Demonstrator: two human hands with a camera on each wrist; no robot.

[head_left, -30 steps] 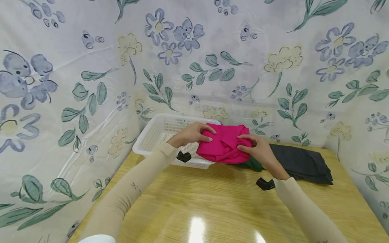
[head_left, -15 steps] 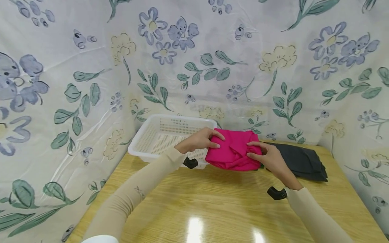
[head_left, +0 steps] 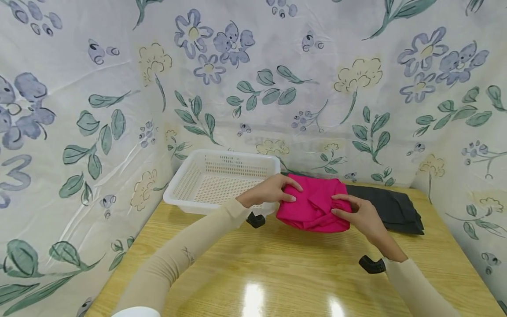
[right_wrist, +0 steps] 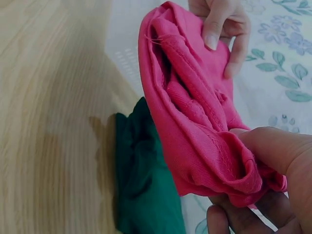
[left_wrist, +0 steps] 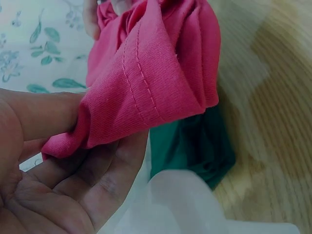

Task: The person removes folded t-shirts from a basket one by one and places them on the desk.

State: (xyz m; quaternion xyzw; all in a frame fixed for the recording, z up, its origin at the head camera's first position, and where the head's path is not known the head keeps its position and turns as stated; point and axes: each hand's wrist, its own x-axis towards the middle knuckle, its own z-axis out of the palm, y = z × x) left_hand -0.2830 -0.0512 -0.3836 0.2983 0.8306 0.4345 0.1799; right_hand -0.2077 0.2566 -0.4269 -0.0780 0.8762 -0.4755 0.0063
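Both hands hold a folded pink garment (head_left: 313,207) above the table, just right of the white basket. My left hand (head_left: 273,190) pinches its left side, thumb on one face and fingers on the other, as the left wrist view shows. On the right side, my right hand (head_left: 362,218) grips a gathered edge between thumb and fingers. Stitched seams and a rolled, tucked opening (right_wrist: 190,92) show in the wrist views. Beneath the pink garment lies a green garment (right_wrist: 146,180) on the table, mostly hidden in the head view.
A white slotted plastic basket (head_left: 214,187) stands at the back left of the wooden table (head_left: 285,268). At the back right lies a folded dark grey garment (head_left: 386,207). Flower-printed sheeting (head_left: 253,123) hangs behind and at both sides.
The hands have carried the pink garment rightward and somewhat nearer, from over the basket's right corner to beside it. It covers more of the green garment. The head view has turned slightly right.
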